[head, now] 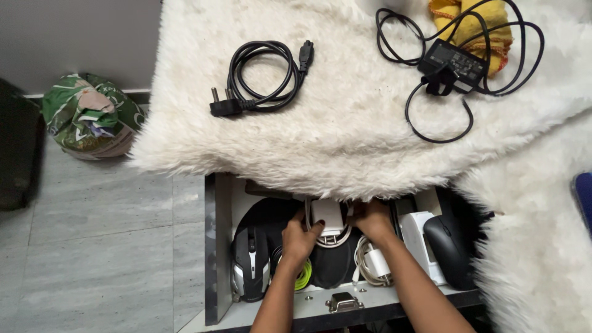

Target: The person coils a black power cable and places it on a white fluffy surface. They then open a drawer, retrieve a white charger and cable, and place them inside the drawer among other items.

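**Both hands on white charger in open drawer**

Nearest me, the open drawer (pixel 217 246) with its metal latch (pixel 343 302) on the front edge. My left hand (pixel 300 239) is curled around the white charger brick (pixel 327 216) from its left side, fingers on the block and its looped white cable. My right hand (pixel 372 220) grips the same bundle from the right, partly tucked under the overhanging fur, so I can't tell how tightly it closes. The charger sits between the two hands, touching both, at the back middle of the drawer.

Handling call: brick is light, rigid, smooth plastic, a bit slippery; the cable is floppy and will snag on neighbours. Best hold is the block's flat sides, loop pinched along.

Around it: grey gaming mouse (pixel 250 263) left, second white adapter (pixel 376 264) just right, black mouse (pixel 450 246) further right.

Farther off on the white fur rug (pixel 345 135): coiled black power cord (pixel 262 77) and black laptop adapter (pixel 454 61), well apart.
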